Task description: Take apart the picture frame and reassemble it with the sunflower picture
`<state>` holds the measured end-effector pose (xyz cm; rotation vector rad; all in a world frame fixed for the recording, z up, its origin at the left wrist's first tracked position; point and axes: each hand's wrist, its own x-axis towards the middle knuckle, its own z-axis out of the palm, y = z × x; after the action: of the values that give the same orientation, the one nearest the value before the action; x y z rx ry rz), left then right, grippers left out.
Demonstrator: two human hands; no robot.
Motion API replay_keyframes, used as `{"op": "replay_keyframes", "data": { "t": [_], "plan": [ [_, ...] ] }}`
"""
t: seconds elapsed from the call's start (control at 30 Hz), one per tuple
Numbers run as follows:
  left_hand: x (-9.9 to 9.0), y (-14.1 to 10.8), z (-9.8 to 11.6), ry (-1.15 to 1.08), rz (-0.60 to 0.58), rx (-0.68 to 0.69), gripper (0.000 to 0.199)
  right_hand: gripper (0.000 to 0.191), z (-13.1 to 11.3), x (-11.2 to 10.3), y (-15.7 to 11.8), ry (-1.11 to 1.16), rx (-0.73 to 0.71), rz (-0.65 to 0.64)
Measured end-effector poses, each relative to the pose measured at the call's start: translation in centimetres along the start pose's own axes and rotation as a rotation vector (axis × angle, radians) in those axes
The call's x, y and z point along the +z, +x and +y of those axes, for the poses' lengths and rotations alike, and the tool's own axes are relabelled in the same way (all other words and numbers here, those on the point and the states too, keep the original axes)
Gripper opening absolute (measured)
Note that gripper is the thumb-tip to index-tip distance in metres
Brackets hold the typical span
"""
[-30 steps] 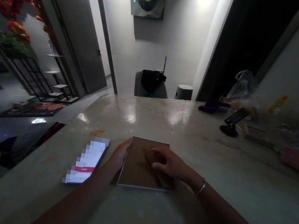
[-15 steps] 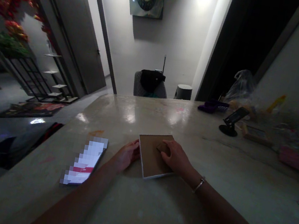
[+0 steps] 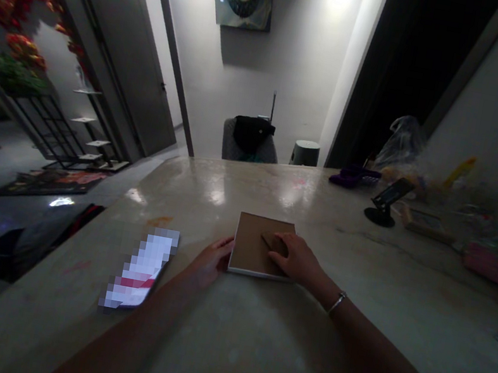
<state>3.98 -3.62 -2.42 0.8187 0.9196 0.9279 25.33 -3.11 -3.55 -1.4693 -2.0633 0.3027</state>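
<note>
Brown square board point(image 3: 251, 245), white-edged — lying flat on the pale marble counter point(image 3: 229, 189), just right of a pixelated phone point(image 3: 140, 269). Right hand point(image 3: 294, 261): palm down, fingers lightly curled, resting on the board's top over a darker brown piece point(image 3: 271, 240). Left hand point(image 3: 212, 262): half closed, fingertips touching the board's left edge — nothing gripped.
</note>
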Motion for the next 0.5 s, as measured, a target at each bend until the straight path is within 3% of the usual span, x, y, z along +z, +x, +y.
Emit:
{"op": "replay_keyframes", "data": {
  "t": [0.13,0.5],
  "plan": [
    [-0.3,0.1,0.3,-0.037,0.007,0.001,0.028,0.042,-0.7,-0.2,-0.2,-0.042,0.001,0.012],
    [-0.9,0.6,0.3,-0.087,-0.040,-0.014,0.039,0.035,-1.5,-0.7,-0.2,0.017,0.000,0.039]
  ]
}}
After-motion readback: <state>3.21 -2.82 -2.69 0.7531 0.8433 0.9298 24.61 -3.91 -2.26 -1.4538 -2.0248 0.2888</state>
